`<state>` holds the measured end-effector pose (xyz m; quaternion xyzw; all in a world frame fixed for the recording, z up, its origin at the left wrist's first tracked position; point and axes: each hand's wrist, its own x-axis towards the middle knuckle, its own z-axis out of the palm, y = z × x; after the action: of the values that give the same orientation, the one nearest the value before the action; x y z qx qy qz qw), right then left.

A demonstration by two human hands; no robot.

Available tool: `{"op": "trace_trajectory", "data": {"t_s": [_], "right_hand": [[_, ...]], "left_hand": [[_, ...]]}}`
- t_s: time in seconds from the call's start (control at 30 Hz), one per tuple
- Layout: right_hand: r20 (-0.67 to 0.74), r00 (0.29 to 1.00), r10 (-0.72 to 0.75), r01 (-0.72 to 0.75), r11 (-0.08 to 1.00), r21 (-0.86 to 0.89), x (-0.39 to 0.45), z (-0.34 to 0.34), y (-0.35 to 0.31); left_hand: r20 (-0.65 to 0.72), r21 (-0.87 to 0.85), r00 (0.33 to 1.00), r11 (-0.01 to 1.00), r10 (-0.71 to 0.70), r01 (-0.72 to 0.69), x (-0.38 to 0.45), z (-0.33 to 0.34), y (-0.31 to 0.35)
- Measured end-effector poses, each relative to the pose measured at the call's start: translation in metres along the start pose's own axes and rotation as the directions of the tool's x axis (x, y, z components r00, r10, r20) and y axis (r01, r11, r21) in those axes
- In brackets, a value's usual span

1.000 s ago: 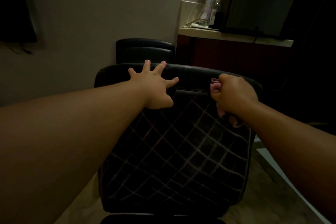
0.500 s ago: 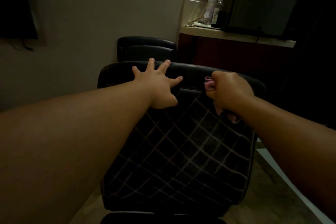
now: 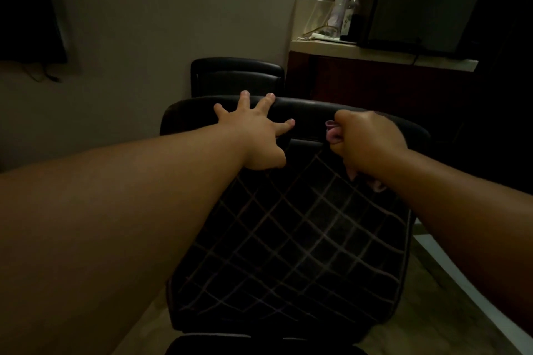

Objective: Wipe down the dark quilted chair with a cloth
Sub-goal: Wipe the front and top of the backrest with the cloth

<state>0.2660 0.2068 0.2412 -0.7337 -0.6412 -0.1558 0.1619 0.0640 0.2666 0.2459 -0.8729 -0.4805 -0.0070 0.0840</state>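
Observation:
The dark quilted chair (image 3: 291, 242) fills the middle of the view, its diamond-stitched back facing me and a smooth dark band along its top edge. My left hand (image 3: 253, 132) lies flat with spread fingers on that top band, left of centre. My right hand (image 3: 366, 144) grips a bunched pinkish cloth (image 3: 332, 132) and holds it against the chair just below the top band, right of centre. A fold of the cloth hangs out below my wrist.
A second dark chair (image 3: 236, 76) stands behind, against the pale wall. At the back right a counter (image 3: 375, 53) over a reddish cabinet carries a spray bottle (image 3: 341, 0), smaller bottles and a dark screen. Light floor shows at the lower right.
My right hand with the cloth has slid a little leftward along the chair's upper part, closer to my left hand. My left hand has kept its place on the top band.

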Motion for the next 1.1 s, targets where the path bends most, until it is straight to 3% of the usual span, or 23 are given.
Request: {"op": "trace_trajectory", "data": {"t_s": [0.17,0.4,0.5,0.6,0.73,0.87,1.0,1.1], "right_hand": [[-0.007,0.999,-0.035,0.035,0.999,0.019,-0.005,-0.001,0.007],[-0.01,0.998,0.064,-0.064,0.998,0.013,-0.015,-0.009,0.02],[-0.058,0.996,0.068,-0.067,0.998,0.019,-0.015,-0.005,0.013],[-0.058,0.998,0.04,-0.039,0.999,0.022,-0.01,-0.002,-0.003],[-0.037,0.999,-0.005,0.005,1.0,-0.002,-0.002,0.003,-0.017],[0.067,0.996,0.061,-0.062,0.998,0.017,-0.001,-0.01,0.002],[0.025,0.992,0.125,-0.125,0.992,-0.01,-0.001,-0.01,-0.001],[0.038,0.995,0.09,-0.092,0.993,0.07,0.001,-0.003,-0.022]], "left_hand": [[0.0,-0.016,1.0,1.0,0.026,-0.026,-0.003,-0.003,-0.004],[-0.091,-0.112,0.996,0.993,0.02,-0.03,-0.019,-0.014,-0.026],[-0.02,-0.135,0.998,0.989,-0.057,0.054,-0.028,-0.004,-0.047],[0.031,-0.147,0.999,0.988,-0.038,0.043,-0.028,0.002,-0.057],[0.04,-0.124,0.999,0.992,-0.032,0.037,-0.02,-0.003,-0.058],[0.018,-0.098,1.0,0.995,-0.022,0.024,-0.02,-0.001,-0.061],[0.018,-0.091,1.0,0.996,-0.023,0.025,-0.018,0.002,-0.059],[0.023,-0.072,0.999,0.997,-0.028,0.03,-0.016,0.004,-0.059]]}}
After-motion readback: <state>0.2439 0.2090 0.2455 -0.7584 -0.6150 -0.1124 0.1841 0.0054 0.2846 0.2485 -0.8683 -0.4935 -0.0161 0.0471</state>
